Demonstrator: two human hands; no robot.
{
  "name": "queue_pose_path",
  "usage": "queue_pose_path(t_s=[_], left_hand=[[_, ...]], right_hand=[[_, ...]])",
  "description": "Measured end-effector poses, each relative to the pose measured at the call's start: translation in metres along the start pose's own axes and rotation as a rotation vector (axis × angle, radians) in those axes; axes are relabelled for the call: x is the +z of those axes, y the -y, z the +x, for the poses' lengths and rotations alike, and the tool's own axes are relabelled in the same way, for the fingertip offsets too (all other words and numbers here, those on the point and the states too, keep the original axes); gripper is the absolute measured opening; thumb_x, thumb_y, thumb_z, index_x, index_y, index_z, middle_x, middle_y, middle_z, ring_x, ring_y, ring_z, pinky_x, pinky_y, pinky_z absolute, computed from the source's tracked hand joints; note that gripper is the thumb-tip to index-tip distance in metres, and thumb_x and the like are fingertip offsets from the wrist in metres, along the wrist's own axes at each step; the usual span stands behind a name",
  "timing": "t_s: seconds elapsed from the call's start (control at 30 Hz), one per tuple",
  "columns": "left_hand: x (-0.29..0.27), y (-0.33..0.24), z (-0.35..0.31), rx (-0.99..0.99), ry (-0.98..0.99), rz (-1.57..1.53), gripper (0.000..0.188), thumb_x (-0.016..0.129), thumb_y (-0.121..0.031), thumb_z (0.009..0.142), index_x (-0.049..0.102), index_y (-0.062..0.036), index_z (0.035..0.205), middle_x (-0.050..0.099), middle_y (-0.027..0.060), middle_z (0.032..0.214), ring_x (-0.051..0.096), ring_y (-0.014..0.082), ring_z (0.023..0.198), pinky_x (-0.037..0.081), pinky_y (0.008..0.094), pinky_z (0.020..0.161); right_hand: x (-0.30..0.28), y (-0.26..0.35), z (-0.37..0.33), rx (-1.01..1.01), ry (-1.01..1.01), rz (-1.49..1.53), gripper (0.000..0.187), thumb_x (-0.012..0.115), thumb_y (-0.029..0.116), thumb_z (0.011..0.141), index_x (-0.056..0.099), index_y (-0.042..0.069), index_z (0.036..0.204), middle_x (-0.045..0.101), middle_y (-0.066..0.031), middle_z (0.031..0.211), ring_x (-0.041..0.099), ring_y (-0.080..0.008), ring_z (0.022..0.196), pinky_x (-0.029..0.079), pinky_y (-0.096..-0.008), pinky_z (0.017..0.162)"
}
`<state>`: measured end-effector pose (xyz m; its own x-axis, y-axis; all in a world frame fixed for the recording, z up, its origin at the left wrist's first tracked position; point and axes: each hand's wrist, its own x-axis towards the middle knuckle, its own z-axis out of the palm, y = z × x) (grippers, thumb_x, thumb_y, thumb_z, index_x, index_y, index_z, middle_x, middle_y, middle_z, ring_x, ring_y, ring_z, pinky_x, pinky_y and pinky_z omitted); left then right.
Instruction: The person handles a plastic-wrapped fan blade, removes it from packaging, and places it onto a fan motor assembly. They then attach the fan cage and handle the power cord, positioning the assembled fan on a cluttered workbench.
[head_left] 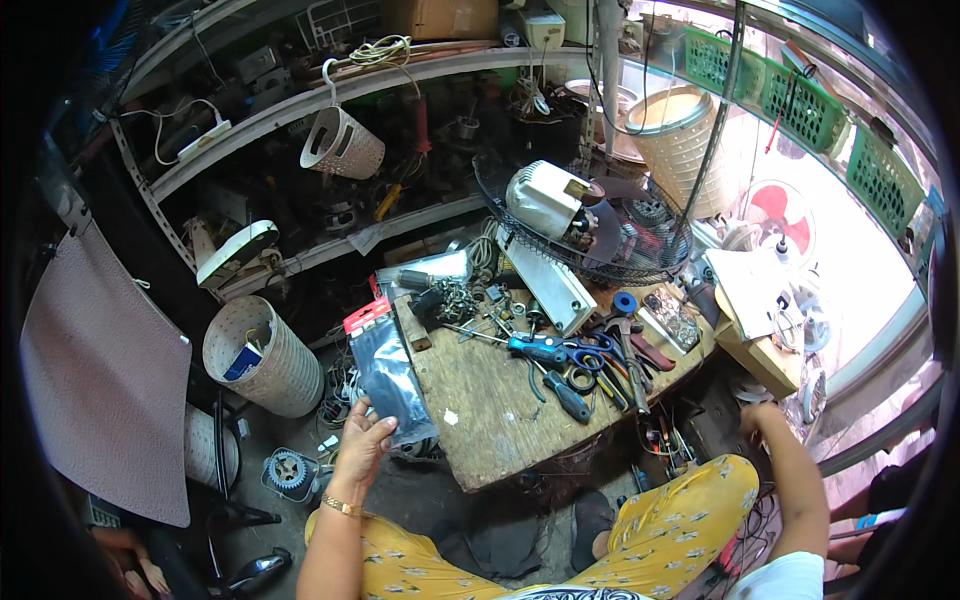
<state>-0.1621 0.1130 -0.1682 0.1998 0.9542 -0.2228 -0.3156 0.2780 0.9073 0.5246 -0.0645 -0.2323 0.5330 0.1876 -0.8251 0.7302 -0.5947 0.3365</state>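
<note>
The left hand point(368, 437) pinches a red-topped plastic packet point(388, 378), seemingly unopened; screwdrivers point(568, 398) lie unheld on the wooden worktable point(500, 425) (the grip of the right hand point(766, 420), I cannot tell).

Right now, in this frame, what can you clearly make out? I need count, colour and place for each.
Rough wooden workbench: 1, tan, centre
Flat plastic packet with header card: 1, clear and red, bench's left edge
Plastic-handled screwdrivers: at least 2, blue, on bench
Perforated cylindrical bin: 1, off-white, floor left
Perforated plastic baskets: at least 3, green, upper right
Boxy ribbed housing: 1, white, beyond bench
Bladed fan: 1, red blades, right
Patterned trousers: 1 pair, yellow, bottom
Left hand: 1, bare, grip on packet
Right hand: 1, bare, right of bench
</note>
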Motion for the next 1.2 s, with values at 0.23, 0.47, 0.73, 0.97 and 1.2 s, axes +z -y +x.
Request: queue_pose_path(t_s=[0.23,0.47,0.73,0.97,1.2], left_hand=[[0.066,0.012,-0.007,-0.193,0.135,-0.111,0.034,0.065,-0.014,0.089,0.051,-0.0104,0.119,0.063,-0.0002,0.105,0.063,0.0119,0.091,0.054,0.0309,0.073],[0.079,0.075,0.001,-0.295,-0.023,-0.008,0.037,0.057,0.003,0.088,0.043,-0.0089,0.120,0.065,0.0040,0.101,0.068,0.0162,0.089,0.061,0.0331,0.069],[0.061,0.101,-0.002,-0.288,-0.135,0.186,0.078,0.063,0.000,0.081,0.018,-0.0070,0.145,0.033,0.0100,0.131,0.051,0.0218,0.113,0.053,0.0339,0.084],[0.061,0.061,0.017,0.376,0.217,1.285,0.056,0.072,-0.026,0.076,0.055,-0.0055,0.126,0.048,0.0176,0.131,0.040,0.0387,0.124,0.034,0.0525,0.103],[0.054,0.077,0.018,0.256,0.457,1.817,0.082,0.069,-0.045,0.080,0.036,-0.0087,0.145,0.032,0.0199,0.151,0.031,0.0407,0.138,0.026,0.0570,0.110]], right_hand=[[-0.036,0.177,-0.213,-1.152,-0.858,0.262,0.019,0.061,0.020,0.086,0.067,0.005,0.096,0.067,-0.0167,0.088,0.066,-0.0317,0.083,0.051,-0.0408,0.072],[-0.045,0.258,-0.154,-1.116,-1.247,0.218,0.014,0.063,0.018,0.084,0.070,0.008,0.090,0.069,-0.0129,0.087,0.066,-0.0327,0.079,0.052,-0.0433,0.067],[-0.023,0.348,-0.140,-1.192,-1.413,0.128,0.008,0.062,0.014,0.075,0.065,0.007,0.077,0.064,-0.0107,0.084,0.063,-0.0293,0.083,0.053,-0.0417,0.070],[-0.063,0.322,-0.129,-1.094,-1.481,0.392,0.016,0.061,0.006,0.075,0.071,0.005,0.088,0.067,-0.0152,0.087,0.064,-0.0319,0.083,0.052,-0.0419,0.076],[-0.089,0.235,-0.095,-0.649,-1.204,0.360,0.017,0.066,0.019,0.079,0.069,0.004,0.088,0.066,-0.0242,0.082,0.065,-0.0406,0.079,0.051,-0.0493,0.071]])
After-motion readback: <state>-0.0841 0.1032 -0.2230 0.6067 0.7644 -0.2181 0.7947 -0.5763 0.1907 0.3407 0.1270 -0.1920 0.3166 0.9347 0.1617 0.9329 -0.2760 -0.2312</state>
